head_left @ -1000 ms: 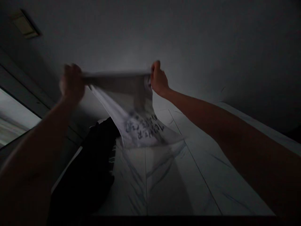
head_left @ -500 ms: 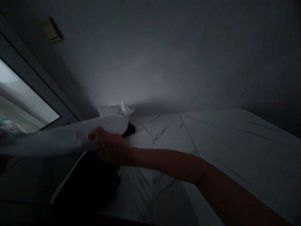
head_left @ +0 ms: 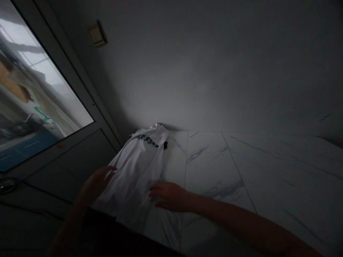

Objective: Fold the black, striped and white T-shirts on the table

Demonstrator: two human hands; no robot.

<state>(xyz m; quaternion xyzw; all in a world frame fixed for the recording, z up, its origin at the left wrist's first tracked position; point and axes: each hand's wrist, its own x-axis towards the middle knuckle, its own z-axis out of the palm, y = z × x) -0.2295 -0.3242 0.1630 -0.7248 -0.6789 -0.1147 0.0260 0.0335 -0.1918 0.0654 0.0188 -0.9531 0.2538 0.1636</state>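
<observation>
A white shirt (head_left: 135, 164) with dark lettering near its far end lies spread over a pale marble-patterned surface (head_left: 209, 157). At its left edge is my left hand (head_left: 98, 184), fingers stretched out and apart, touching or just above the cloth. My right hand (head_left: 170, 196) is beside the shirt's right edge, its fingers loosely bent and apart; the dim light hides whether they touch it. A bit of black cloth (head_left: 165, 145) shows from under the shirt's far right side. Deep shadow covers the near end.
A grey wall (head_left: 214, 71) rises behind the surface, with a switch plate (head_left: 97, 34) on it. On the left stands a door with a glass pane (head_left: 59, 85) and a metal handle (head_left: 8, 185). Blue cabinets (head_left: 29, 146) show through the glass.
The white shirt, stretched off to the left in my right hand before, now lies flat over the black cloth. My right hand has let go and moved right; my left hand has come into clear view.
</observation>
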